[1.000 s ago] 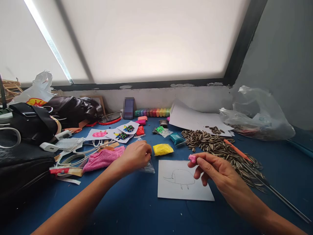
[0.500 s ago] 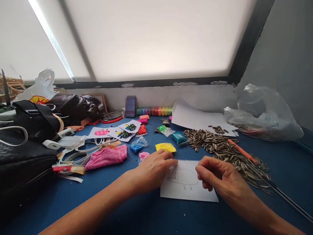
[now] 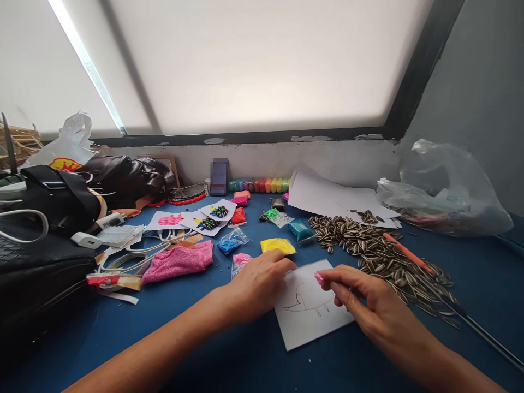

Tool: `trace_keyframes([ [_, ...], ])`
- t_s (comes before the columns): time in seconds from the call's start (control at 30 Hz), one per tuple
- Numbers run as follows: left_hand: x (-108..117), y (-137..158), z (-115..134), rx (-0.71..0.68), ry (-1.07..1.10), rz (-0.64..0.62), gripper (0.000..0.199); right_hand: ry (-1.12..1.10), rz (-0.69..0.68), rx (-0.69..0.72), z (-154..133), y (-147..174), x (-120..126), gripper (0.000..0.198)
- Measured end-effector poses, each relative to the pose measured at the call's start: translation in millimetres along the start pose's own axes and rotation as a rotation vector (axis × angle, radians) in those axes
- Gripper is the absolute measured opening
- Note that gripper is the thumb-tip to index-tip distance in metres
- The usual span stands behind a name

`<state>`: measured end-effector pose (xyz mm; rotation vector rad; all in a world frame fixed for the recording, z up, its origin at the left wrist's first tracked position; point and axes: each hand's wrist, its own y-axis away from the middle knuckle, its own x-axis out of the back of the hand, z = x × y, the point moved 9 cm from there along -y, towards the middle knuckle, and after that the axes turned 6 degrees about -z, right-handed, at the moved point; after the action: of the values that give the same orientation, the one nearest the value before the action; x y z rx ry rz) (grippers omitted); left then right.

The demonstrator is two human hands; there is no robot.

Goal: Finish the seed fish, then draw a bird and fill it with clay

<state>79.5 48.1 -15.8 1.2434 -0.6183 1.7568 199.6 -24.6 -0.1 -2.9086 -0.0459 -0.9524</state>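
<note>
A white sheet of paper (image 3: 301, 327) with a pencil outline of a rounded, short-legged animal lies askew before me. My left hand (image 3: 264, 278) is on its upper left part, fingers curled down onto the sheet; their tips are partly hidden. Between thumb and fingers, my right hand (image 3: 356, 295) pinches a small pink lump of modelling clay (image 3: 319, 278) above the drawing. Just beyond my left hand are a bag of pink clay (image 3: 240, 263) and a yellow clay packet (image 3: 277, 246).
Sunflower seeds (image 3: 352, 237) are heaped at right, with an orange-handled tool (image 3: 409, 254) across them. Teal (image 3: 302, 231) and blue (image 3: 232, 240) clay packets lie farther back. At left are a pink cloth (image 3: 180, 263), cables and black bags (image 3: 41, 256). Finished seed pictures (image 3: 207, 225) lie behind.
The paper has turned counterclockwise under my left hand. My right hand has shifted slightly, and the pink clay now shows at its fingertips.
</note>
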Motion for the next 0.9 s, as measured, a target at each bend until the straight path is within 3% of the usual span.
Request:
trace_keyframes([
  [0.17,2,-1,-1,-0.067,0.085,0.083,0.035,0.265,-0.071,0.214,-19,4,-18,0.037],
  [0.33,1,-2,-9,-0.025,0.124,0.135,0.030,0.492,-0.032,0.327,-31,14,-26,0.040],
  [0.6,-2,-4,-13,-0.016,0.133,0.168,0.029,0.608,-0.131,0.309,-36,17,-40,0.047],
  [0.9,-2,-9,-17,-0.035,0.169,0.213,0.025,0.624,-0.107,0.304,-37,10,-34,0.045],
])
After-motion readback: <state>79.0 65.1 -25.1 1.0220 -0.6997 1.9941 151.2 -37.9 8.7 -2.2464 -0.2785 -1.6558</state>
